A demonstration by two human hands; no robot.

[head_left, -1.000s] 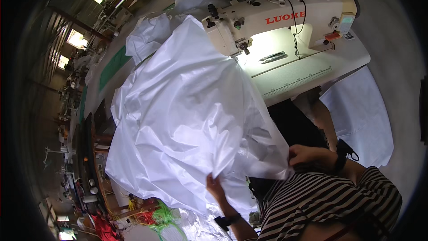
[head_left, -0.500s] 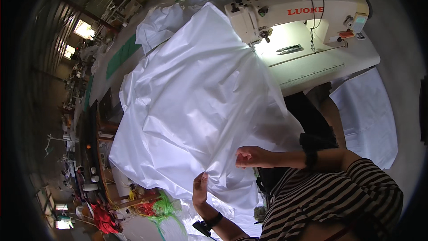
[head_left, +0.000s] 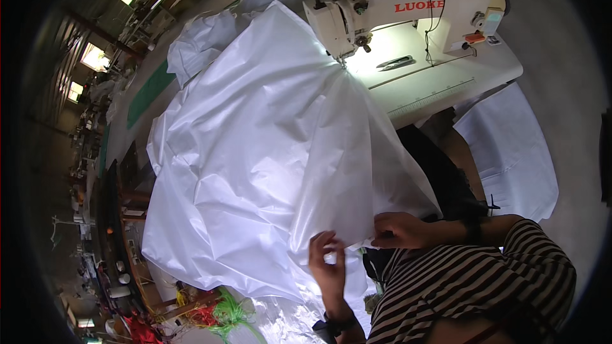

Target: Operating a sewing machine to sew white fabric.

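This is a big, dim workshop with bright windows (head_left: 95, 57) far off on the left and long work benches (head_left: 143, 99) running away into the dark. Up at the top stands a cream sewing machine (head_left: 395, 9) on a pale desk (head_left: 446, 83), and a small lamp lights the spot under its needle. A pair of thread snips (head_left: 396, 62) lies on the desk just beside the needle. A huge sheet of shiny white fabric (head_left: 255, 153) starts under the needle, spreads out wide and falls down off the desk toward the person. It is full of folds and wrinkles. The person wears a black and white striped shirt (head_left: 472, 286). The left hand (head_left: 328, 267) is at the bottom edge of the white fabric, and its grip is narrow, with the fingers pinching that edge. The right hand (head_left: 398, 229) is just beside it, a little higher, and its grip is closed on the same edge of the fabric. The two hands are near each other but not touching. Another piece of white cloth (head_left: 510, 153) hangs down at the right side of the desk. Low on the left there is a bunch of green and red strings (head_left: 217, 315) on the floor, next to more shiny plastic sheet (head_left: 280, 318).
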